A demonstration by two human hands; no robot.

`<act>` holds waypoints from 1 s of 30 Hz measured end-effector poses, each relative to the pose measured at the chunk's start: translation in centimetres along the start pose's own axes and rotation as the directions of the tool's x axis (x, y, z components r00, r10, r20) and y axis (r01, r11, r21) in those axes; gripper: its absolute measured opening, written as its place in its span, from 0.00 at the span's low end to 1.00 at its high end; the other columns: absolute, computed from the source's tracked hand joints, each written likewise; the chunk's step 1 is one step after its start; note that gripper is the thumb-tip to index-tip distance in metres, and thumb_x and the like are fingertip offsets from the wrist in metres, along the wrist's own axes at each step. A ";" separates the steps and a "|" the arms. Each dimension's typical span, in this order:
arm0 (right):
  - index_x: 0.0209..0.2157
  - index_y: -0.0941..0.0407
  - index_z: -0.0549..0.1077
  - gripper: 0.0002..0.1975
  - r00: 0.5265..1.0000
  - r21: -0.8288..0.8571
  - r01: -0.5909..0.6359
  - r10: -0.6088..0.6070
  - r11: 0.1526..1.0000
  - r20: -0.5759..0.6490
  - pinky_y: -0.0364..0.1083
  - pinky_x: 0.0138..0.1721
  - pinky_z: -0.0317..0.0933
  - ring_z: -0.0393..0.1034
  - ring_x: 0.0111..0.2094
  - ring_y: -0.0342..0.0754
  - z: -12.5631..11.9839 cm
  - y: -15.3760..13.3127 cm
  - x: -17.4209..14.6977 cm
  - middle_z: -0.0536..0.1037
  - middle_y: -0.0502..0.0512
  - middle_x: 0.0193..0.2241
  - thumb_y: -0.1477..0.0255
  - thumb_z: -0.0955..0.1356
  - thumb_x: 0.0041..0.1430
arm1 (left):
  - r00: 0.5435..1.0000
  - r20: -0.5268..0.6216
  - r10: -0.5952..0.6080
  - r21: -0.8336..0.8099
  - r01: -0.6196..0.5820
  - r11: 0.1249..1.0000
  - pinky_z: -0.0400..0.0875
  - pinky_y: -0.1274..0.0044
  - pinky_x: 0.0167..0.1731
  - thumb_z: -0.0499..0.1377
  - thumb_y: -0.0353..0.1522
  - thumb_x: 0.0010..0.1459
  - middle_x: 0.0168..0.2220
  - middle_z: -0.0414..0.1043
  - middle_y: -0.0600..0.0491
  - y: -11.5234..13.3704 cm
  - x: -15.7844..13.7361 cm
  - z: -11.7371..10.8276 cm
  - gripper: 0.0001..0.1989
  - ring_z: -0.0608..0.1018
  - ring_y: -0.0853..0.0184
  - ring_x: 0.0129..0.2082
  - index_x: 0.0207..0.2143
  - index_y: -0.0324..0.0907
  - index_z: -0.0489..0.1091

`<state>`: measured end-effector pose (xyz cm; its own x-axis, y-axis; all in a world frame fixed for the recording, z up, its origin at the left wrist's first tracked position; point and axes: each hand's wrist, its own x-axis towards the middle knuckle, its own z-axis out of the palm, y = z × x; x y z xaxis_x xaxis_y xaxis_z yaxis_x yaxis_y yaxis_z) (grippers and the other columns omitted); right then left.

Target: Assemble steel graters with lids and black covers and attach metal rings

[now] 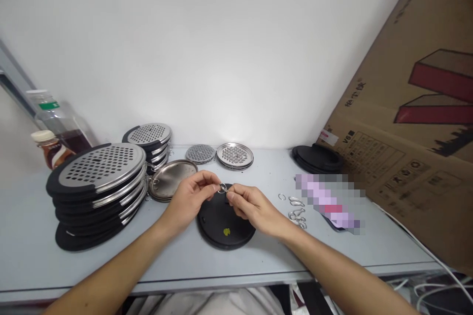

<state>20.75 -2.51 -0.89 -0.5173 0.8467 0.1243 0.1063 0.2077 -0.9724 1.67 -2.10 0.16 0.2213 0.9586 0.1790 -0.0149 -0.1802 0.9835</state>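
Observation:
Close together above a round black disc (226,221), my two hands pinch at one small metal ring (222,188). My left hand (194,196) has thumb and forefinger closed on its left side. From the other side my right hand (251,205) grips a small metal piece at the ring, most likely a clip, though the fingers hide much of it. A yellow-green mark shows on the disc, which lies flat on the table. Right of my right hand lie a loose ring (282,197) and several metal clips (297,214).
A tall stack of perforated metal discs with black rims (98,192) stands at left, a smaller stack (148,140) behind it. A plain metal disc (172,179) and grater-like plates (235,155) lie farther back. Black discs (318,158) and a cardboard box (406,133) are at right.

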 end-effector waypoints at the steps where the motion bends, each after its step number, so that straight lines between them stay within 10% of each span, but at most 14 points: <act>1: 0.28 0.57 0.64 0.17 1.000 -0.009 0.000 0.000 1.000 0.000 0.40 0.22 0.47 0.51 0.21 0.39 -0.1 -0.1 0.0 0.60 0.44 0.19 0.60 0.62 0.66 | 1.000 -0.014 0.015 0.037 -0.014 0.999 0.63 0.79 0.30 0.60 0.31 0.56 0.26 0.67 0.58 0.0 0.0 0.1 0.03 0.68 0.72 0.27 0.34 0.41 0.71; 9: 0.29 0.57 0.68 0.17 0.998 -0.066 -0.063 0.064 0.996 0.026 0.40 0.21 0.46 0.53 0.19 0.39 -1.0 -0.5 -0.2 0.61 0.45 0.18 0.59 0.62 0.65 | 0.989 0.001 0.147 0.341 -0.139 0.930 0.67 0.78 0.36 0.57 0.32 0.59 0.32 0.73 0.55 -0.4 0.3 -0.5 0.05 0.74 0.68 0.33 0.34 0.42 0.72; 18: 0.27 0.56 0.69 0.15 0.933 -0.512 0.226 -0.336 0.829 -0.132 0.43 0.29 0.52 0.58 0.25 0.43 -0.3 0.6 0.5 0.67 0.49 0.23 0.66 0.62 0.67 | 0.999 0.034 0.009 0.194 -0.016 0.981 0.71 0.73 0.42 0.60 0.39 0.58 0.41 0.77 0.49 -0.1 0.0 0.2 0.13 0.77 0.62 0.41 0.43 0.41 0.74; 23: 0.26 0.55 0.66 0.13 0.920 -0.558 0.243 -0.371 0.794 -0.127 0.44 0.30 0.56 0.60 0.25 0.44 0.3 1.1 0.4 0.67 0.49 0.23 0.67 0.64 0.64 | 0.982 0.042 0.183 0.318 -0.187 0.929 0.70 0.74 0.40 0.60 0.36 0.58 0.36 0.77 0.51 -0.1 -0.6 0.3 0.08 0.77 0.64 0.37 0.38 0.42 0.76; 30: 0.50 0.54 0.67 0.27 0.984 0.110 0.171 -0.164 0.979 -0.069 0.47 0.36 0.70 0.73 0.37 0.46 -1.4 0.1 1.1 0.75 0.56 0.43 0.66 0.75 0.49 | 0.954 0.174 0.244 0.468 -0.298 0.832 0.68 0.77 0.33 0.59 0.32 0.58 0.31 0.78 0.54 1.5 0.9 1.1 0.06 0.77 0.66 0.30 0.36 0.44 0.76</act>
<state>21.40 -0.85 -0.52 -0.4679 0.8328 0.2957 -0.0780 0.2944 -0.9525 2.92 -1.72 1.78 0.3769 0.8322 0.4067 0.3776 -0.5390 0.7529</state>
